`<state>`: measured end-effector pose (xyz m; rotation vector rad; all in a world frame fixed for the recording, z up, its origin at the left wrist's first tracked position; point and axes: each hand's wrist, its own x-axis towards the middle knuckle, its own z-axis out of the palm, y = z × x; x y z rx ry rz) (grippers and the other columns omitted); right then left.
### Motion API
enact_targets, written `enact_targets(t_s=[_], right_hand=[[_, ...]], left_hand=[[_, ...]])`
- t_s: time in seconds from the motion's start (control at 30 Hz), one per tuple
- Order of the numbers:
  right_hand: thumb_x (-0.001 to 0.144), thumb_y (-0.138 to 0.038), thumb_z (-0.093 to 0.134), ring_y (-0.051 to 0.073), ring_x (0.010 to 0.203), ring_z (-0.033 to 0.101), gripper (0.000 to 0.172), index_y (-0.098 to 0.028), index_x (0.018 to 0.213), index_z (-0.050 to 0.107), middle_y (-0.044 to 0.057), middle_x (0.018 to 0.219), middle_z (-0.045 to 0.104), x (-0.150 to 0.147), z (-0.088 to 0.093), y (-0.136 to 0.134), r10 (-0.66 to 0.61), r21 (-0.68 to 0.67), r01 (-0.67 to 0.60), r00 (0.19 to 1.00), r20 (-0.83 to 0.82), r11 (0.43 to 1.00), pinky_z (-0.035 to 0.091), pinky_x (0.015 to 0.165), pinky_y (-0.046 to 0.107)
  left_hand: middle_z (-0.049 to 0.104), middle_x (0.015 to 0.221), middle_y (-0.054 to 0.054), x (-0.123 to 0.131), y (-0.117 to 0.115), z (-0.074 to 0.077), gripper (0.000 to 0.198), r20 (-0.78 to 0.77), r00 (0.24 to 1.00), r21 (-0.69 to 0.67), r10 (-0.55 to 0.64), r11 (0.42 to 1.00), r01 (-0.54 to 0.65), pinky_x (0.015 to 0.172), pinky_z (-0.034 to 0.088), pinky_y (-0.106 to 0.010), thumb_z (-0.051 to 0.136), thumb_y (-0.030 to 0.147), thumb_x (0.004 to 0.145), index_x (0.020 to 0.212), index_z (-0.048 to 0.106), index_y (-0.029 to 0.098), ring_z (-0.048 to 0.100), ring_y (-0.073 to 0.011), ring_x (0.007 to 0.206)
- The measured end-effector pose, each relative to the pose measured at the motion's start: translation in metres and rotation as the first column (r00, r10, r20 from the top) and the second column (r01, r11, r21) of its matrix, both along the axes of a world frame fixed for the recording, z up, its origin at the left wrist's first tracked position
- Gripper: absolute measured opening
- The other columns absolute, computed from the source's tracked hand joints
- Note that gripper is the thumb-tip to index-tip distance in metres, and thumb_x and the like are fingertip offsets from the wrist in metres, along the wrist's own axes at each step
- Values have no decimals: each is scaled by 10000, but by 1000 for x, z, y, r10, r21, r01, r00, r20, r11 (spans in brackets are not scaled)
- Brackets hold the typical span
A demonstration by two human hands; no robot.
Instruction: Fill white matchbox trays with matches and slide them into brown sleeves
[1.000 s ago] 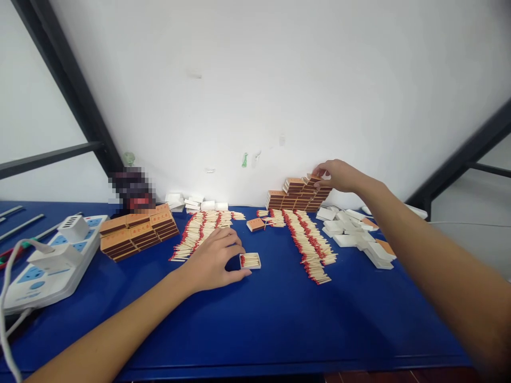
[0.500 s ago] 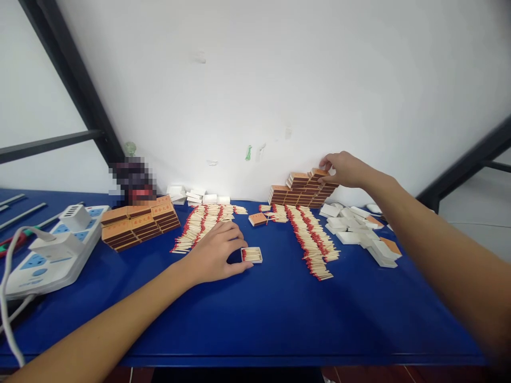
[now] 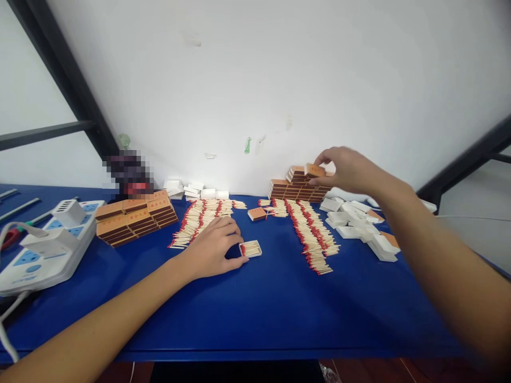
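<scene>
My left hand (image 3: pixel 215 247) rests on the blue table, thumb and forefinger at the left end of a small white matchbox tray (image 3: pixel 255 254) filled with matches. At the back, my right hand (image 3: pixel 345 167) pinches an orange matchbox (image 3: pixel 314 170) between thumb and fingers, just over the stepped stack of matchboxes (image 3: pixel 295 190). Long rows of red-tipped matches lie on both sides, a left row (image 3: pixel 205 215) partly behind my left hand and a right row (image 3: pixel 307 229). Between them sits a single matchbox (image 3: pixel 256 214) with a few loose matches beside it.
A second stack of matchboxes (image 3: pixel 138 219) stands at the left, beside a white power strip (image 3: pixel 59 268) with plugs and cables. White empty trays or sleeves form a pile (image 3: pixel 359 223) at the right and a smaller pile (image 3: pixel 195 190) by the wall.
My right hand has drawn a matchbox from the upper right of the stack and shifted it slightly left. My left hand stays by the tray. The view has tilted a little.
</scene>
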<state>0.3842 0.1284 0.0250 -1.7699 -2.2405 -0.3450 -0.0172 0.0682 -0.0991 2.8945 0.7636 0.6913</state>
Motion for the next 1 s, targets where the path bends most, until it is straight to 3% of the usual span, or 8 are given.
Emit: enact_targets(t_s=[0.17, 0.33, 0.53, 1.0], right_hand=[[810, -399, 843, 291, 872, 710, 318, -262, 1037, 667, 70, 1023, 778, -90, -50, -67, 200, -253, -228, 971, -129, 940, 473, 683, 366], [846, -270, 826, 280, 946, 710, 258, -257, 1036, 651, 65, 1086, 767, -117, -88, -87, 294, -259, -364, 916, -273, 894, 489, 730, 357], [868, -243, 817, 251, 938, 692, 244, -249, 1054, 659, 46, 1066, 746, -117, -94, -90, 308, -272, -422, 874, -376, 865, 499, 761, 348], [862, -283, 843, 258, 958, 712, 312, -264, 1122, 670, 54, 1102, 769, -118, -105, -93, 373, -130, -469, 818, -438, 874, 549, 823, 378]], left_hand=[[743, 982, -74, 0, 3, 0, 268, 32, 999, -18, 23, 1000, -23, 981, 541, -465, 813, 423, 892, 1023, 789, 191, 654, -292, 1075], [733, 860, -49, -1, 7, 2, 227, 82, 992, 2, 94, 996, -95, 880, 538, -430, 845, 379, 856, 1005, 805, 212, 676, -267, 957], [762, 953, -60, -2, 9, 0, 228, 146, 986, 30, 85, 995, -90, 876, 552, -416, 840, 330, 861, 1041, 802, 196, 713, -249, 944], [774, 1043, -72, -2, 7, -1, 223, 179, 981, 23, 73, 997, -78, 912, 587, -436, 825, 348, 883, 1058, 794, 213, 741, -258, 988]])
